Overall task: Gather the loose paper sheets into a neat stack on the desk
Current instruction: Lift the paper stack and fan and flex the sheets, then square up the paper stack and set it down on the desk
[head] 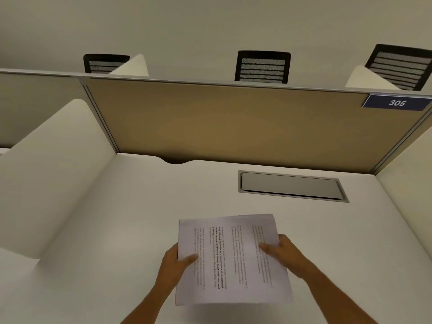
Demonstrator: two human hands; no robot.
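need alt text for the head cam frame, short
Both hands, left hand and right hand, hold a slightly fanned bundle of printed paper sheets by its side edges above a white desk. Behind it are a closed grey cable hatch, a tan divider panel and a blue "305" sign.

Printed sheets (231, 260) held above the desk (117, 218)
White pages with text running sideways, gathered but fanned, edges uneven at the top, tilted slightly.
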